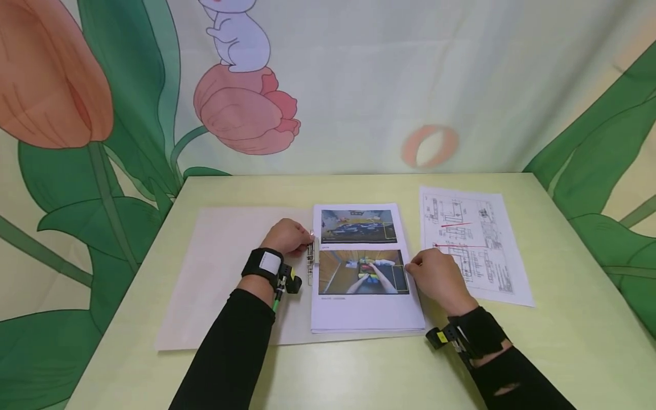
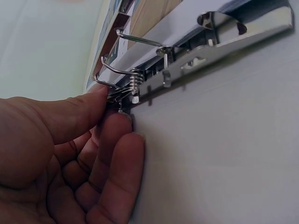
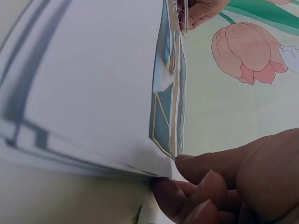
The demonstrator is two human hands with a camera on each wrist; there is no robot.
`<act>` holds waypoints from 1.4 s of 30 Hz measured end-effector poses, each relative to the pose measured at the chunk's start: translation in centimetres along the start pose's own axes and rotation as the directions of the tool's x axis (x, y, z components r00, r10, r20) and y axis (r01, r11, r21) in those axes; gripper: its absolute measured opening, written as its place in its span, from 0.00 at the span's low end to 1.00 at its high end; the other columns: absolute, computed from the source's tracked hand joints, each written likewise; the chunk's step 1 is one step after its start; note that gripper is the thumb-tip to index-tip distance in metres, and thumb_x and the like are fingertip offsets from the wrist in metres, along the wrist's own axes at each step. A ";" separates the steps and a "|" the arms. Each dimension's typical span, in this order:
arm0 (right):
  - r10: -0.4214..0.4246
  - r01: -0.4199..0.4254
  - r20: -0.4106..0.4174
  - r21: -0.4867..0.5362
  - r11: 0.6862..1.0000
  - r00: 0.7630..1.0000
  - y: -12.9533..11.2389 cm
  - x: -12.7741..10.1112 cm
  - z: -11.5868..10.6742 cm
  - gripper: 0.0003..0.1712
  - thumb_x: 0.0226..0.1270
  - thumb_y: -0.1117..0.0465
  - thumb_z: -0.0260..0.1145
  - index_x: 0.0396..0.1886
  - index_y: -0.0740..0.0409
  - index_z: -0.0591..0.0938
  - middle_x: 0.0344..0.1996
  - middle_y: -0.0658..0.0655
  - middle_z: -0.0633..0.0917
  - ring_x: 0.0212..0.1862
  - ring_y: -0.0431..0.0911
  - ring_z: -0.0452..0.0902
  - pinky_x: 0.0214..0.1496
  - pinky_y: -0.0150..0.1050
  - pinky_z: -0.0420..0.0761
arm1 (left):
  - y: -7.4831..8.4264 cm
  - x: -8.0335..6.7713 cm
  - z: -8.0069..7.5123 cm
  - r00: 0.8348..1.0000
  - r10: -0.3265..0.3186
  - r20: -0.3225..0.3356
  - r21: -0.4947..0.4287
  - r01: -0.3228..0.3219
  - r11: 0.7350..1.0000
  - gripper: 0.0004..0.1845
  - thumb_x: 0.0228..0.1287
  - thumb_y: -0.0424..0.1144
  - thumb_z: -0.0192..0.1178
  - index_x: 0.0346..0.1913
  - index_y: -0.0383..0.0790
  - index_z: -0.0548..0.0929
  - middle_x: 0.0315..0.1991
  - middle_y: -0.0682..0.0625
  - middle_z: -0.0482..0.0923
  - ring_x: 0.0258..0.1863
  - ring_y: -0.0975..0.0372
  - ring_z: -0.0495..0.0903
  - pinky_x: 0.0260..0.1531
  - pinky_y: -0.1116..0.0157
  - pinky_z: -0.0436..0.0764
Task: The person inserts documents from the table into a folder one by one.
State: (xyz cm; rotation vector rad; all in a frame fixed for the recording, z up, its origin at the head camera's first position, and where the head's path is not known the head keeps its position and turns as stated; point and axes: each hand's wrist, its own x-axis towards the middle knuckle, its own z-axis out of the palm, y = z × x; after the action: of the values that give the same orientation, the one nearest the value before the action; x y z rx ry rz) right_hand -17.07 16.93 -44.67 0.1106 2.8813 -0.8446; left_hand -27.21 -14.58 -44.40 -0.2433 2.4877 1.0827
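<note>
A white folder (image 1: 220, 267) lies spread on the table, with a metal clip mechanism (image 2: 187, 63) along its spine. My left hand (image 1: 288, 237) is at the upper end of the clip; thumb and fingers pinch its end in the left wrist view. On the folder's right half rests a stack of printed sheets (image 1: 366, 313), its top page bearing two colour photos. My right hand (image 1: 439, 278) pinches the stack's right edge between thumb and fingers. In the right wrist view several sheet edges fan slightly apart beside that hand. The underside of the clip is hidden.
A loose sheet with technical drawings and red lines (image 1: 476, 245) lies to the right of the folder, partly behind my right hand. The pale yellow table (image 1: 328, 376) ends at a curtain (image 1: 359, 85) printed with flowers and a rabbit.
</note>
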 end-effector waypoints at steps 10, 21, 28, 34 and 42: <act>-0.028 0.018 -0.094 -0.107 0.994 0.995 3.0 0.7 -1.9 0.34 0.77 0.52 0.65 0.71 0.73 0.74 0.63 0.75 0.81 0.60 0.71 0.80 0.54 0.64 0.80 | 0.2 -0.4 -0.2 1.000 0.023 -0.001 -0.007 -0.023 1.000 0.09 0.74 0.39 0.66 0.41 0.34 0.88 0.28 0.50 0.82 0.27 0.62 0.78 0.27 0.70 0.78; 0.051 -0.027 0.087 -0.255 0.967 0.995 7.5 1.5 -3.2 0.47 0.78 0.46 0.65 0.78 0.77 0.61 0.75 0.81 0.63 0.72 0.77 0.65 0.68 0.71 0.70 | 0.1 -0.2 0.2 0.999 -0.004 0.032 0.010 0.004 1.000 0.09 0.75 0.38 0.65 0.41 0.35 0.89 0.31 0.48 0.84 0.29 0.62 0.80 0.29 0.69 0.80; 0.005 0.008 0.052 -0.241 0.971 0.999 7.0 1.7 -3.4 0.45 0.77 0.47 0.66 0.76 0.76 0.64 0.73 0.82 0.65 0.70 0.76 0.69 0.65 0.71 0.72 | 0.2 -0.2 -0.3 1.000 0.013 0.019 0.022 -0.013 1.000 0.09 0.75 0.38 0.65 0.39 0.34 0.88 0.30 0.48 0.84 0.28 0.61 0.80 0.29 0.69 0.79; -0.003 0.016 0.059 -0.223 0.975 0.998 6.9 2.1 -3.0 0.47 0.77 0.44 0.66 0.79 0.73 0.63 0.76 0.82 0.60 0.73 0.78 0.64 0.67 0.73 0.70 | 0.0 0.2 -0.2 1.000 0.011 0.021 0.030 -0.012 0.999 0.09 0.75 0.39 0.65 0.41 0.35 0.88 0.29 0.49 0.82 0.28 0.62 0.79 0.27 0.69 0.78; 0.169 -0.175 -0.082 -0.074 0.982 0.982 10.4 1.2 -6.0 0.57 0.76 0.42 0.66 0.78 0.82 0.52 0.63 0.86 0.65 0.51 0.74 0.73 0.46 0.67 0.77 | 0.1 0.1 -0.1 1.000 0.012 0.018 0.016 -0.012 1.000 0.09 0.75 0.38 0.66 0.42 0.34 0.88 0.30 0.49 0.83 0.28 0.62 0.79 0.27 0.70 0.78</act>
State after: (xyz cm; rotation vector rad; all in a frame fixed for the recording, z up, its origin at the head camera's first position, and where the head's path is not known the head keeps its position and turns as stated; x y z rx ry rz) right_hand -17.77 28.92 -45.41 0.3852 2.9168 -0.7060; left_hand -27.39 -14.58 -44.31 -0.2133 2.4841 1.0651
